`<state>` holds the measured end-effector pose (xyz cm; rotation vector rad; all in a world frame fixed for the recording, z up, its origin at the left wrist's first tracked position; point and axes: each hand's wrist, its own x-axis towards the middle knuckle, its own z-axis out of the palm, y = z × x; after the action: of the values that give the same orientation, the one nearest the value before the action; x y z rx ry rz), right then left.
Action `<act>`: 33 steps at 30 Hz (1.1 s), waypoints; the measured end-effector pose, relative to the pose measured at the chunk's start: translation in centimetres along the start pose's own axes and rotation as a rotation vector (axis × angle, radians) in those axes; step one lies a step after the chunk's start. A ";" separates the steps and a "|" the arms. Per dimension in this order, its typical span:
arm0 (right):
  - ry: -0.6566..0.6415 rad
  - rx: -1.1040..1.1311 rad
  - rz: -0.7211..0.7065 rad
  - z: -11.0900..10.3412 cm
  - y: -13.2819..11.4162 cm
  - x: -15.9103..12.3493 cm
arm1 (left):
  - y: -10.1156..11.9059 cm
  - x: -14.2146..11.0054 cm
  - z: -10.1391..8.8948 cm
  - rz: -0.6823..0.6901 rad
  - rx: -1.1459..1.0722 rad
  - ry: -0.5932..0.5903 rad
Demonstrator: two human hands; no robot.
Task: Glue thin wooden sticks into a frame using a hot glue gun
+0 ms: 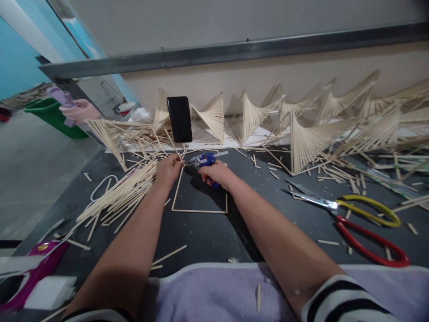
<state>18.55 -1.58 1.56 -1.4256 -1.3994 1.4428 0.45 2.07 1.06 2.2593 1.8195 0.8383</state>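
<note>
My right hand [216, 173] is wrapped round a blue hot glue gun [205, 159], a glue stick poking out of its back end. The gun's nozzle points left, close to the fingertips of my left hand [170, 169]. Those fingers pinch a thin wooden stick [174, 145] that slants up and away from the table. Beneath both hands lies a square frame of wooden sticks [199, 211] on the dark tabletop; its far left corner is by my left fingertips. Part of the frame's far and right sides is hidden by my right hand and the gun.
A pile of loose sticks [124, 194] lies to the left. Scissors [335, 205] with yellow and red handles rest at the right. Several twisted stick structures [308, 143] line the back. A black phone [179, 119] stands behind my hands. A purple cloth [214, 290] covers the near edge.
</note>
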 end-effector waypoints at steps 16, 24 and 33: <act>0.002 0.001 0.007 0.0 0.0 0.0 | 0.1 0.0 -0.1 -0.003 0.008 -0.006; -0.001 0.003 0.010 0.0 0.0 0.0 | -0.1 0.0 0.1 0.002 -0.006 -0.010; 0.011 0.005 0.011 0.0 -0.1 -0.1 | -0.2 0.0 0.1 -0.004 -0.004 -0.020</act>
<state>18.51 -1.67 1.65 -1.4382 -1.3821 1.4427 0.38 2.14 0.90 2.2523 1.8118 0.8149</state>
